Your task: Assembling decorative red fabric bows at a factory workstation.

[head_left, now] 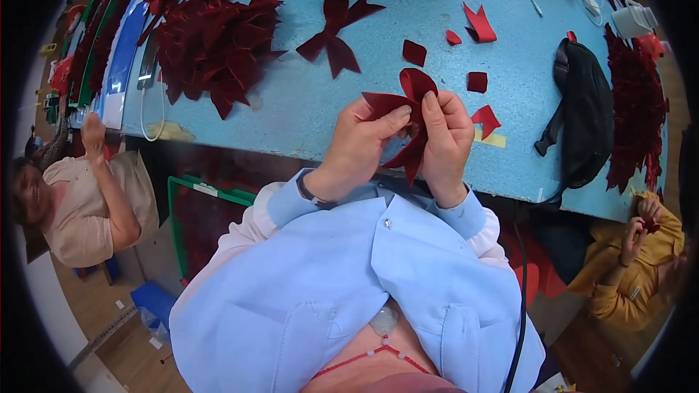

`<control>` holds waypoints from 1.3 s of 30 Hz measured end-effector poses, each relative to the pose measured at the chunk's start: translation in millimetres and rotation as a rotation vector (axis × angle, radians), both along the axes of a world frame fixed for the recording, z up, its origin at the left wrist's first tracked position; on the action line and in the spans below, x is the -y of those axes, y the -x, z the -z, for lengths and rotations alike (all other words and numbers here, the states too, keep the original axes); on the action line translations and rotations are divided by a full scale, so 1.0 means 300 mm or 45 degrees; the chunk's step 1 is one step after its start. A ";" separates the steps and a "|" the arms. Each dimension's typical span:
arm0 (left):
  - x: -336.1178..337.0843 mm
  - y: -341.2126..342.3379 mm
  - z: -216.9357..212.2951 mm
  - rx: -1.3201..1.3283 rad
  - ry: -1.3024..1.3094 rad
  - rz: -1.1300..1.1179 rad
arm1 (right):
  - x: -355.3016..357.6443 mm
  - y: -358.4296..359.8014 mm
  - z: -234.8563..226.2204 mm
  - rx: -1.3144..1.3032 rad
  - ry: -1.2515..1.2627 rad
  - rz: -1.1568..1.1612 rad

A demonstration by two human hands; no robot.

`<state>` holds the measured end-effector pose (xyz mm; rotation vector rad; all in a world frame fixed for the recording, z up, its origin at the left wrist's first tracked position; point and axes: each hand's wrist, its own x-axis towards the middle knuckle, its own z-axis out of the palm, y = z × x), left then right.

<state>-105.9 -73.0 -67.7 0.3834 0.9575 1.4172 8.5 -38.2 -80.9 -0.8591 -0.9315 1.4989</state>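
- Ribbon of dark red velvet (418,85) is held up between both hands, over the near edge of the blue tabletop (284,120).
- Folding appears partly done: one loop is stood upright, and ends are spread to the left and below; whether the middle is fastened cannot be told.
- Evening the shape and securing its centre are judged to be left.
- By the left hand (358,138), the left end is pinched under the thumb, with fingers curled behind.
- By the right hand (447,138), the loop's right side is gripped between thumb and fingers.
- Both hands are angled inward, with cuffed forearms held close to the chest.
- Beyond, one dark red bow (336,32) is laid flat, seemingly finished; to its left, notched velvet pieces (218,47) are heaped; rightward, a black waist bag (588,105) is set down.
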 end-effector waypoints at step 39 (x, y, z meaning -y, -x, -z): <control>0.051 0.211 0.021 -0.080 -0.235 0.300 | 0.093 -0.057 -0.043 0.823 -0.373 -0.427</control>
